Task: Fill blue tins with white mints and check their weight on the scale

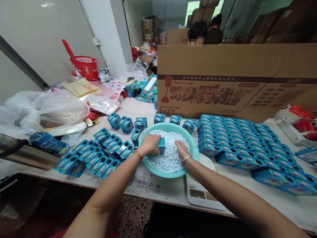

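A turquoise basin [194,150] full of small white pellets [170,162] stands in the middle of the table. Over its left side my left hand [151,144] is closed on a small blue box [161,145], low against the pellets. My right hand [182,150] reaches into the pellets from the right, across from the box. Its fingertips are sunk among them, so how far they are closed is hidden. Loose rows of blue boxes [99,160] with dark round openings on top lie left of the basin. A dense block of the same boxes [230,140] fills the right side.
A white scale [198,195] sits partly under the basin's right edge. Behind stands a large cardboard carton [210,79], with people beyond it. At left are a steel flask [32,152], a blue bottle [48,141], plastic bags [47,105] and a red bucket [86,67].
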The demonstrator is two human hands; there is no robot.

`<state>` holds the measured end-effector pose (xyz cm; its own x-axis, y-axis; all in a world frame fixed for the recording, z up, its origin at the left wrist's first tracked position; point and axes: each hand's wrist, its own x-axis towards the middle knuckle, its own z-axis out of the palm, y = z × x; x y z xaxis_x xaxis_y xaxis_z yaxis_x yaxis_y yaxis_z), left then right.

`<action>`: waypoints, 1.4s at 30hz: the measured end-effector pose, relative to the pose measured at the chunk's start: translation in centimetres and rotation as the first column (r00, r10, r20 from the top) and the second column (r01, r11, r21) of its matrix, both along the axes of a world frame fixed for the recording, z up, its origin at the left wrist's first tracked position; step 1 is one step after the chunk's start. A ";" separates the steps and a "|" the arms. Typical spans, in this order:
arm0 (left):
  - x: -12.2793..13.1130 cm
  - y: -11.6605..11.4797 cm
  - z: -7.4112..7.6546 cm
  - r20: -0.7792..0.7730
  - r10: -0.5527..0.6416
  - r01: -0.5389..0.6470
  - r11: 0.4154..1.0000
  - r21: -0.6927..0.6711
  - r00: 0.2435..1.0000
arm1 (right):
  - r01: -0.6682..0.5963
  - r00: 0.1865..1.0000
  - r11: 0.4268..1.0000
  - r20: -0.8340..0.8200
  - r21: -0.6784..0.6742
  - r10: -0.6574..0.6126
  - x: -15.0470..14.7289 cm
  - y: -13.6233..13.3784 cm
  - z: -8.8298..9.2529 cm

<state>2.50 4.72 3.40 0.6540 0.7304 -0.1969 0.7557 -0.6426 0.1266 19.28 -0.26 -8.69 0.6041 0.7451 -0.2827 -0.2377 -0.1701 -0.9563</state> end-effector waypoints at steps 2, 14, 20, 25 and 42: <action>0.5 0.1 -0.4 0.022 0.012 -0.012 1.000 0.023 1.000 | 0.063 0.997 0.998 -0.037 -0.030 -0.064 -1.1 1.6 -0.1; 1.0 -2.2 -2.6 0.523 0.326 -0.334 0.939 -0.084 0.787 | 0.061 0.986 0.962 -0.166 0.267 -0.017 -2.3 5.0 6.6; 1.6 -2.8 -3.5 0.715 0.362 -0.353 0.920 -0.170 0.599 | -0.019 0.985 0.961 -0.158 0.274 0.064 -2.3 5.5 9.2; 1.8 -2.8 -4.0 0.802 0.355 -0.352 0.916 -0.195 0.480 | -0.091 0.980 0.968 -0.150 0.233 0.129 -1.6 4.9 10.5; 2.0 -3.4 -2.9 0.727 0.356 -0.268 0.933 -0.240 0.588 | -0.041 0.998 0.993 -0.034 0.111 0.044 -1.2 4.8 9.6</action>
<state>4.47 1.36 0.46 0.3389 0.9247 0.1733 0.5200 -0.3376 0.7846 18.05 4.56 0.90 0.5621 0.7977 -0.2186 -0.2672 -0.0749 -0.9607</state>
